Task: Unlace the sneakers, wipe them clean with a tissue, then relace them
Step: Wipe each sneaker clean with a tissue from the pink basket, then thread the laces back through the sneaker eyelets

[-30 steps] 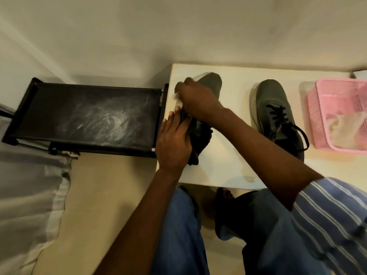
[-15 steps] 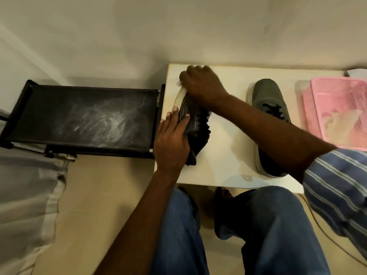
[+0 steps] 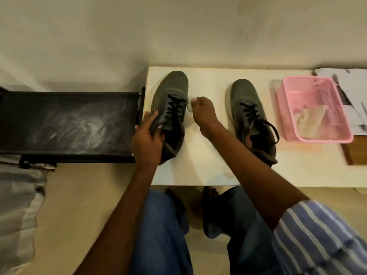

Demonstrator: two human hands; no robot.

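Two dark grey sneakers with black laces stand on the white table [image 3: 206, 171]. The left sneaker [image 3: 171, 90] sits upright near the table's left edge, and my left hand [image 3: 148, 142] grips its heel side. My right hand [image 3: 202, 111] is just right of that shoe, pinching a small white tissue [image 3: 189, 105] against the shoe's right side. The right sneaker [image 3: 245, 96] stands apart to the right, laced, with loose lace loops at its collar.
A pink plastic basket [image 3: 325, 138] holding crumpled tissue stands right of the sneakers, with papers [image 3: 355, 82] behind it. A black scuffed tray table [image 3: 67, 124] adjoins the white table on the left. Grey bedding [image 3: 17, 205] lies at lower left.
The left sneaker went from tilted on its side to upright. My right hand moved from the toe to the shoe's right side with the tissue. The head camera shifted left.
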